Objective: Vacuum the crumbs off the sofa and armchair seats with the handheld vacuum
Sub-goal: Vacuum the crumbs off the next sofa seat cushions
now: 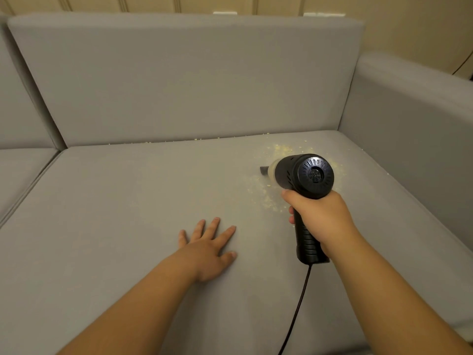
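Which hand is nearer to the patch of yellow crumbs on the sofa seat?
Right. The right hand grips the handheld vacuum beside the crumbs. The left hand rests flat on the seat cushion, farther away.

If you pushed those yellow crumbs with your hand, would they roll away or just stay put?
The crumbs look like tiny, flat, powdery flakes, so they would probably smear and scatter rather than roll. They seem very light, so the handheld vacuum likely lifts them easily. The woven seat cushion may snag the finest bits.

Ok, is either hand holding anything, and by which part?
The right hand grips the handheld vacuum by its black handle. The left hand holds nothing, lying flat on the seat cushion.
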Tool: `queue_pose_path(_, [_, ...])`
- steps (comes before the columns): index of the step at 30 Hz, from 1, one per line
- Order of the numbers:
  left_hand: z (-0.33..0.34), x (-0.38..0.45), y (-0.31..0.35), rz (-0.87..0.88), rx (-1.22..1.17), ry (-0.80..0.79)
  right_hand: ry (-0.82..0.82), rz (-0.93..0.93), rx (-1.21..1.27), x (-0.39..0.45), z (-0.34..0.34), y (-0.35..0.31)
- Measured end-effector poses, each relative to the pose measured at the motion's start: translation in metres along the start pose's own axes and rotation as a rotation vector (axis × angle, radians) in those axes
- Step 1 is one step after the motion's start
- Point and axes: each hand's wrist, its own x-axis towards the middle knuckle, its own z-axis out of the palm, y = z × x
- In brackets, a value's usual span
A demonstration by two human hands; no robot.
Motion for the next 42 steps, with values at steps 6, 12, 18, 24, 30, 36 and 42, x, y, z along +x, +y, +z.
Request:
queue_pose_path(6, [-0.001, -0.001, 0.000, -0.007, -0.005, -0.005, -0.110, 0.064, 0.068, -0.008, -0.009, -0.004])
queue_pose_path(12, [0.002, 0.000, 0.000, -0.006, 0.010, 0.006, -0.033, 0.040, 0.040, -0.015, -0.020, 0.000])
queue_pose_path(18, [0.001, -0.001, 0.001, -0.008, 0.014, 0.011, -0.117, 0.073, 0.046, -0.021, -0.024, 0.002])
queue_pose_path(24, [0.002, -0.001, 0.001, -0.010, 0.038, 0.020, -0.034, 0.019, 0.024, -0.024, -0.031, 0.000])
queue_pose_path(30, [0.002, -0.002, 0.002, -0.012, 0.031, 0.015, -0.075, 0.047, -0.056, -0.033, -0.040, 0.010])
queue_pose_path(36, [-0.001, -0.007, 0.004, -0.026, -0.003, -0.017, -0.152, 0.029, -0.046, -0.044, -0.049, 0.011])
queue_pose_path(42, [-0.006, -0.010, 0.022, -0.004, -0.019, -0.052, -0.003, -0.014, -0.113, -0.047, -0.058, 0.019])
